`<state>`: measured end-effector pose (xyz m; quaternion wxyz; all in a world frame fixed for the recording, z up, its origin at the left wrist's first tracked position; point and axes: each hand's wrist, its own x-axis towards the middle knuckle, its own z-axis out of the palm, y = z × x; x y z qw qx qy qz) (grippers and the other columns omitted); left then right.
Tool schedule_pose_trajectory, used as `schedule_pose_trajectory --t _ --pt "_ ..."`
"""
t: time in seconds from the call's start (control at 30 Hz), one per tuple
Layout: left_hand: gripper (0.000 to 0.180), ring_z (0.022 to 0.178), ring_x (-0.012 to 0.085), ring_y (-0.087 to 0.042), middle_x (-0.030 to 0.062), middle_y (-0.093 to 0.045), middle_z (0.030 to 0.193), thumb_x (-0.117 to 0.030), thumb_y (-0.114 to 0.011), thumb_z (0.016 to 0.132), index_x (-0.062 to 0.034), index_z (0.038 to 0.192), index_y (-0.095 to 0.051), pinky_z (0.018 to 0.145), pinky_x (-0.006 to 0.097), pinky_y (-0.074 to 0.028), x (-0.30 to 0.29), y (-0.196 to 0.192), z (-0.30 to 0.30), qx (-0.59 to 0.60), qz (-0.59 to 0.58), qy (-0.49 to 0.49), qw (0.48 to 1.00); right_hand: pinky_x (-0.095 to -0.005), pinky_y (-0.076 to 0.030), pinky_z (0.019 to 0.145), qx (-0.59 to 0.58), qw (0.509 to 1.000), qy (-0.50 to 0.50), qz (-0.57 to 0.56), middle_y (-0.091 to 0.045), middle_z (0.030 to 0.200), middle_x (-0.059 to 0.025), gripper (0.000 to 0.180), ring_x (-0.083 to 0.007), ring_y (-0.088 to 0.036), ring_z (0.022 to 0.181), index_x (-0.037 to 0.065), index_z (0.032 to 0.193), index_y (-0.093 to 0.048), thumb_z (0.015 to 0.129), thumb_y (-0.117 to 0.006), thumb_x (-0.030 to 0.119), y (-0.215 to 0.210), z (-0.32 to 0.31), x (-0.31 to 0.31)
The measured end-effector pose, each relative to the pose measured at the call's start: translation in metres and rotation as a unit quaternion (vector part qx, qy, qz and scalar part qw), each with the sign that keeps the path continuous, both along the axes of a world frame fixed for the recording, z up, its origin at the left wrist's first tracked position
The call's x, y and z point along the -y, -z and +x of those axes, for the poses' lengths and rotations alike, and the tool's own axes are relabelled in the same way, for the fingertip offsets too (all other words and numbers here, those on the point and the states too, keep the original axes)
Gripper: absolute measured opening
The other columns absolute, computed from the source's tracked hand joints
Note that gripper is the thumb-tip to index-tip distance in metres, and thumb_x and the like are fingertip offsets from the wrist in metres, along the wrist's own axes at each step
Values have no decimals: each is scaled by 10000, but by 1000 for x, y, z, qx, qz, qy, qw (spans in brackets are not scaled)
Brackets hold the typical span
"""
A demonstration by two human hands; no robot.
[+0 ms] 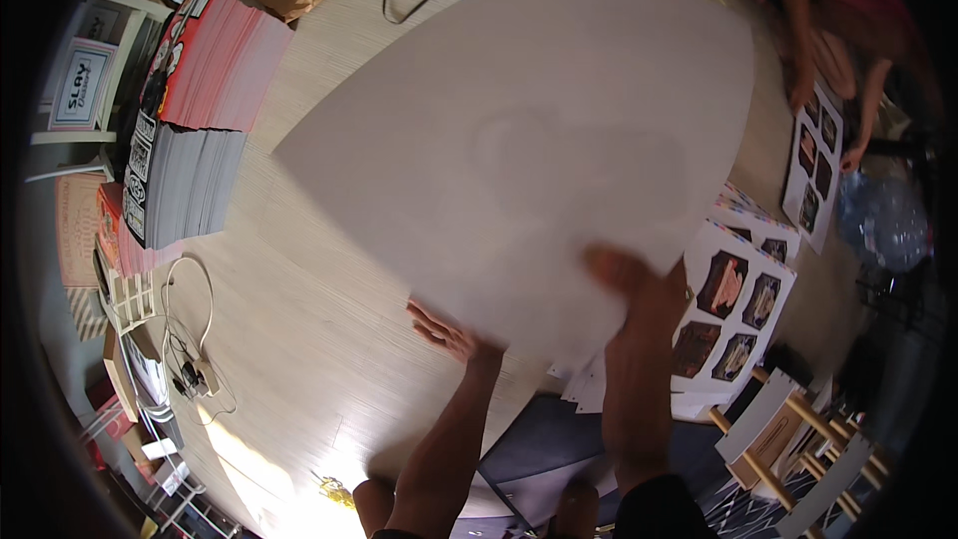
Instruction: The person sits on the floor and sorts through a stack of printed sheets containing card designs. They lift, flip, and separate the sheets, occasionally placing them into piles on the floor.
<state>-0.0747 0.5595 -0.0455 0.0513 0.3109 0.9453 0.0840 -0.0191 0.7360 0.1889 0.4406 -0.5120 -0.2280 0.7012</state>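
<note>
A large white sheet of paper [599,70] is lifted in front of me, with faint grey shapes showing on its plain side. My right hand [644,289] grips its near right edge, the thumb lying on top and the other fingers hidden from sight. At the near left edge, my left hand [444,331] has its fingers stretched out; part of the palm is covered by the paper. Just right of my right hand lie printed sheets [726,309] with dark framed pictures in rows.
Tall stacks of printed sheets [215,70] stand on the wooden floor [319,289] at left, near a power strip with cables [205,376]. At far right another person's hand [801,90] touches a printed strip [813,165], beside a plastic bottle [883,220]. A wooden rack [788,429] stands lower right.
</note>
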Motion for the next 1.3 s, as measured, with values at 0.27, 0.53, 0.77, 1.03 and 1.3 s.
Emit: schedule_pose_trajectory --t 0.27,0.53,0.77,1.03,1.3 --pt "784 1495 388 -136 263 -169 1596 -482 -483 978 -17 1542 -202 1195 547 -135 30 -14 23 -48 93 215 971 -345 -495 921 -110 975 -190 10 -655 1153 -111 640 -202 -615 1087 -6 1291 -550 733 -861 29 -75 103 192" --pt "664 1501 297 -224 195 -254 1605 -413 -460 1005 -28 1523 -303 1215 477 -186 194 -17 -35 -101 139 476 863 -361 -473 972 -14 965 -256 56 -636 1233 -140 446 -196 -589 1153 -19 1269 -598 861 -752 79 -158 176 427" --pt "682 1534 279 -66 152 -95 1655 -472 -374 1022 -102 1572 -215 1240 487 -18 446 -7 -85 42 -3 420 906 -323 -512 894 202 916 -348 2 -717 1053 -141 454 -181 -655 1010 -60 1152 -674 783 -792 177 -209 200 568" --pt "858 1535 301 -21 158 -73 1657 -582 -463 964 -92 1587 -135 1234 497 21 515 -12 -106 22 -11 447 894 -383 -569 689 538 574 -605 124 -717 804 -217 441 -314 -728 764 -65 903 -718 684 -809 307 -185 271 620" --pt "868 1471 280 -258 176 -327 1567 -241 -797 828 -14 1508 -307 1200 428 -196 534 -66 -63 452 333 456 690 -435 -559 759 609 500 -598 149 -714 846 -236 370 -382 -710 831 -23 932 -736 687 -792 248 -135 337 760"
